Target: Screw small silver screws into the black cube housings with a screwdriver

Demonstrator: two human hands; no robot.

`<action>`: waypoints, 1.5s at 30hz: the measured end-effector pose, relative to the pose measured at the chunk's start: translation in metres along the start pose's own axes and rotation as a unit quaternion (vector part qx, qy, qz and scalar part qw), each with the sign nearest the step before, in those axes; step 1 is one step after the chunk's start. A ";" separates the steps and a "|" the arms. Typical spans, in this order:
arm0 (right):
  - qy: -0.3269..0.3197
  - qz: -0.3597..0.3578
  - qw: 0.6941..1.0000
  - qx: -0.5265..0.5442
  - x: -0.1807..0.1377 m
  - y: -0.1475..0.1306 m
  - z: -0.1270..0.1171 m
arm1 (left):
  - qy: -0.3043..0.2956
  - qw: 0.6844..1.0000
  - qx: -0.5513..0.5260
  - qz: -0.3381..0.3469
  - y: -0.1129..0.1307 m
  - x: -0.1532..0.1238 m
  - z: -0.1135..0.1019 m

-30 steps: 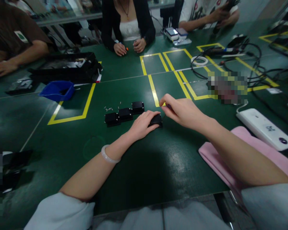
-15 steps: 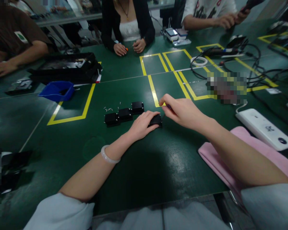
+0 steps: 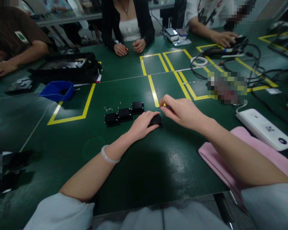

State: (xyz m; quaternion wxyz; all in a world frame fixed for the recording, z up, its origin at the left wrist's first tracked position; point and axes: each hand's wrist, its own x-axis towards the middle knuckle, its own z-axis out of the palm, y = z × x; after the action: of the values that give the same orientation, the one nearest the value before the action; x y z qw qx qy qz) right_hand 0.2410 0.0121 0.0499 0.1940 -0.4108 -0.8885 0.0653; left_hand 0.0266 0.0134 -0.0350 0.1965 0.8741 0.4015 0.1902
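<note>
My left hand [image 3: 142,125] lies over a small black block [image 3: 156,120] on the green table [image 3: 139,172], fingers curled on it and holding it down. My right hand [image 3: 182,112] hovers just right of and above that block, fingers pinched round a thin dark tool whose tip points down at the block. Three more black blocks [image 3: 124,114] stand in a row to the left of my left hand. Several tiny screws [image 3: 109,109] lie scattered behind them.
A blue bin [image 3: 57,90] and a black tray [image 3: 67,66] sit at the back left. A white power strip [image 3: 264,128] and pink cloth [image 3: 230,166] lie to my right, tangled cables [image 3: 244,60] behind. Three other people sit round the table's far side.
My hands have barely moved. The person at the far right has lowered a hand from the air onto the table by the cables.
</note>
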 end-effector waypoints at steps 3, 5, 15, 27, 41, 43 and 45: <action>-0.002 0.004 1.000 -0.008 0.000 0.000 0.000 | 0.004 1.000 0.000 0.003 0.000 0.000 0.000; 0.003 0.004 1.000 -0.008 0.000 0.000 0.001 | 0.005 1.000 -0.005 0.006 0.000 0.000 0.000; 0.000 0.003 1.000 -0.005 0.000 -0.001 0.000 | 0.001 1.000 -0.003 0.003 0.000 -0.002 -0.001; 0.006 -0.002 1.000 0.010 -0.001 0.000 0.002 | 0.007 1.000 -0.002 0.004 0.000 -0.004 -0.001; 0.016 0.000 0.999 0.034 -0.001 0.001 0.003 | 0.050 0.998 -0.040 0.028 0.004 -0.006 -0.008; 0.019 0.001 0.999 0.037 -0.001 0.000 0.003 | 0.092 0.993 -0.060 0.050 0.006 -0.006 -0.012; 0.020 0.001 0.999 0.039 -0.001 0.000 0.003 | 0.150 0.985 -0.061 0.058 0.008 -0.006 -0.022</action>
State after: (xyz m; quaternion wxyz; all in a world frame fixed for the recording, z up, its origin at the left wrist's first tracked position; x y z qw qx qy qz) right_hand 0.2407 0.0118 0.0468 0.2274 -0.4053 -0.8807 0.0917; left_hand 0.0173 0.0085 -0.0129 0.1755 0.8440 0.3628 0.3540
